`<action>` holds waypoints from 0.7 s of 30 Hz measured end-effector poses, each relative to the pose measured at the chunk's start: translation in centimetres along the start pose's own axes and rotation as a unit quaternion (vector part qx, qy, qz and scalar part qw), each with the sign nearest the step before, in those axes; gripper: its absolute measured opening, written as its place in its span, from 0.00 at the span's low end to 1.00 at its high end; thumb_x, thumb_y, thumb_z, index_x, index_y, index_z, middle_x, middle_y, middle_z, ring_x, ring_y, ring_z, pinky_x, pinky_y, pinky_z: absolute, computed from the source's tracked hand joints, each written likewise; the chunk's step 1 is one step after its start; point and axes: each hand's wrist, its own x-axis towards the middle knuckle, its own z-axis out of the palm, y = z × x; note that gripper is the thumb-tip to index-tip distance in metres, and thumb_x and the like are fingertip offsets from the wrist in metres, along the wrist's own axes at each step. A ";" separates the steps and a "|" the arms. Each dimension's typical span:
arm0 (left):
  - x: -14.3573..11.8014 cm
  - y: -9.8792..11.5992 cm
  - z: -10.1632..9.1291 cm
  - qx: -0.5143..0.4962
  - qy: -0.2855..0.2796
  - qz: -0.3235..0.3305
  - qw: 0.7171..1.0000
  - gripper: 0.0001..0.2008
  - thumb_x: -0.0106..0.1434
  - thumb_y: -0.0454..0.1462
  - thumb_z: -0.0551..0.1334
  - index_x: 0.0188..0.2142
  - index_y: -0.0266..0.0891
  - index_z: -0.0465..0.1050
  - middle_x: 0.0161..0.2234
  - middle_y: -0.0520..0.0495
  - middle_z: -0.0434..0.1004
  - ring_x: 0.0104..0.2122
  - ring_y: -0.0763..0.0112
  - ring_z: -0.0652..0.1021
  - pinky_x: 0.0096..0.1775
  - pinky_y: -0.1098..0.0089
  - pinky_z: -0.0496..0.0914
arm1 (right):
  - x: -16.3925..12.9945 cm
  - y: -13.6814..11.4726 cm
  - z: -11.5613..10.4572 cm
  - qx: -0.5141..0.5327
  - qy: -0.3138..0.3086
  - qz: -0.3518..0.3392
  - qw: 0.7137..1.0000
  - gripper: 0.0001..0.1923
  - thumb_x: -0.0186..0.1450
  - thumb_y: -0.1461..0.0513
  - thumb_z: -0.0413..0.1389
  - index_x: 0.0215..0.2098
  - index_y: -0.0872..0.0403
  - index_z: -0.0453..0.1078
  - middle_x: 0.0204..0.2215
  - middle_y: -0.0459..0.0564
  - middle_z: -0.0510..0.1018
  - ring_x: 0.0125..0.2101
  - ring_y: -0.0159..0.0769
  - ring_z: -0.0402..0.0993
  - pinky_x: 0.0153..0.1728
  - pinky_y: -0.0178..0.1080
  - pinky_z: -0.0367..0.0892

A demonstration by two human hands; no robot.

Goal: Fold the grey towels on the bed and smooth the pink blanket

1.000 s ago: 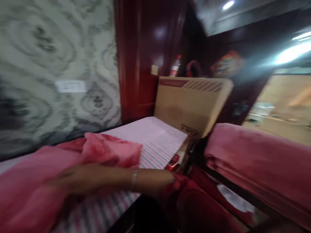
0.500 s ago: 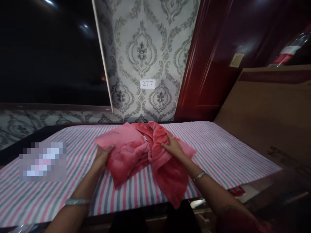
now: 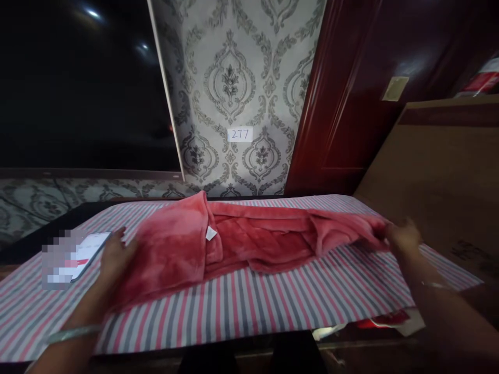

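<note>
A pink fleece cloth (image 3: 241,241) lies stretched sideways across a table covered with a striped sheet (image 3: 249,306). A small white tag (image 3: 211,233) shows near the cloth's middle. My left hand (image 3: 113,254) grips the cloth's left end, close to a phone. My right hand (image 3: 403,235) grips the cloth's right end near the table's right edge. Both wrists wear a bangle.
A phone (image 3: 83,252) lies on the sheet at the left, partly blurred. A large cardboard box (image 3: 440,176) stands at the right. Behind are patterned wallpaper with a label reading 277 (image 3: 239,134), a dark window and a dark red wooden panel (image 3: 351,93).
The view swung from the right side to the table. The bunched cloth has been pulled out wide, my hands moving apart to its two ends.
</note>
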 end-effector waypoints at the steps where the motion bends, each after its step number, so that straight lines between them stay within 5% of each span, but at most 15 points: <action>1: -0.9 -0.3 0.1 0.056 -0.001 0.085 0.995 0.28 0.59 0.47 0.59 0.55 0.33 0.69 0.49 0.35 0.75 0.50 0.47 0.74 0.53 0.48 0.69 | -1.4 0.3 -0.3 -0.015 0.001 -0.016 1.000 0.16 0.56 0.55 0.53 0.41 0.50 0.72 0.35 0.58 0.76 0.43 0.61 0.74 0.45 0.67 0.66; 4: -4.0 -0.4 1.4 0.141 -0.087 0.313 0.935 0.25 0.62 0.50 0.56 0.53 0.39 0.72 0.54 0.37 0.74 0.55 0.48 0.72 0.59 0.49 0.65 | -7.1 -0.8 -0.1 0.010 -0.035 -0.153 0.988 0.17 0.63 0.55 0.49 0.45 0.51 0.72 0.41 0.59 0.77 0.48 0.56 0.73 0.50 0.61 0.67; 6: -5.8 0.0 2.8 0.182 -0.171 0.381 0.890 0.29 0.61 0.50 0.59 0.58 0.40 0.69 0.59 0.37 0.71 0.57 0.47 0.72 0.59 0.49 0.65 | -11.1 -2.4 0.8 0.040 -0.138 -0.263 0.954 0.17 0.67 0.55 0.49 0.49 0.51 0.72 0.44 0.57 0.78 0.46 0.50 0.75 0.49 0.54 0.70; 9: -7.0 0.5 4.5 0.222 -0.238 0.384 0.864 0.27 0.61 0.46 0.58 0.57 0.38 0.71 0.60 0.34 0.70 0.58 0.46 0.71 0.57 0.49 0.66 | -15.5 -4.1 2.7 0.020 -0.335 -0.368 0.867 0.22 0.68 0.56 0.50 0.59 0.50 0.69 0.52 0.56 0.77 0.52 0.48 0.72 0.54 0.52 0.68; 12: -6.3 0.9 4.6 0.200 -0.267 0.338 0.880 0.17 0.64 0.43 0.52 0.40 0.38 0.77 0.46 0.36 0.80 0.46 0.53 0.78 0.50 0.55 0.71 | -17.2 -4.5 4.4 -0.078 -0.406 -0.395 0.821 0.26 0.66 0.59 0.52 0.63 0.53 0.67 0.55 0.58 0.76 0.55 0.51 0.71 0.54 0.52 0.67; 14: -5.0 1.0 3.7 0.149 -0.253 0.280 0.914 0.18 0.67 0.42 0.48 0.32 0.40 0.74 0.35 0.41 0.80 0.36 0.59 0.79 0.43 0.60 0.72 | -17.3 -4.7 5.1 -0.142 -0.409 -0.392 0.812 0.25 0.66 0.61 0.51 0.61 0.53 0.69 0.53 0.58 0.77 0.52 0.50 0.73 0.51 0.49 0.68; 17: -2.6 1.1 1.9 0.080 -0.139 0.163 0.974 0.18 0.68 0.44 0.48 0.33 0.39 0.72 0.32 0.44 0.79 0.30 0.64 0.77 0.34 0.64 0.72 | -16.8 -5.8 5.4 -0.193 -0.406 -0.374 0.812 0.20 0.68 0.64 0.46 0.53 0.53 0.74 0.46 0.57 0.80 0.47 0.46 0.76 0.45 0.43 0.69; 19: -1.4 1.3 1.0 0.103 -0.054 0.112 0.987 0.16 0.68 0.44 0.51 0.39 0.37 0.72 0.34 0.42 0.78 0.29 0.63 0.77 0.32 0.64 0.71 | -15.9 -7.0 5.2 -0.189 -0.387 -0.343 0.835 0.19 0.68 0.65 0.44 0.48 0.54 0.75 0.41 0.57 0.81 0.42 0.45 0.77 0.41 0.41 0.68; 21: -1.2 1.9 0.8 0.156 -0.020 0.130 0.979 0.15 0.66 0.42 0.55 0.46 0.36 0.72 0.38 0.40 0.77 0.33 0.59 0.77 0.36 0.60 0.72 | -14.2 -8.3 4.8 -0.154 -0.332 -0.287 0.885 0.19 0.68 0.64 0.43 0.47 0.54 0.73 0.38 0.57 0.81 0.37 0.44 0.77 0.36 0.40 0.67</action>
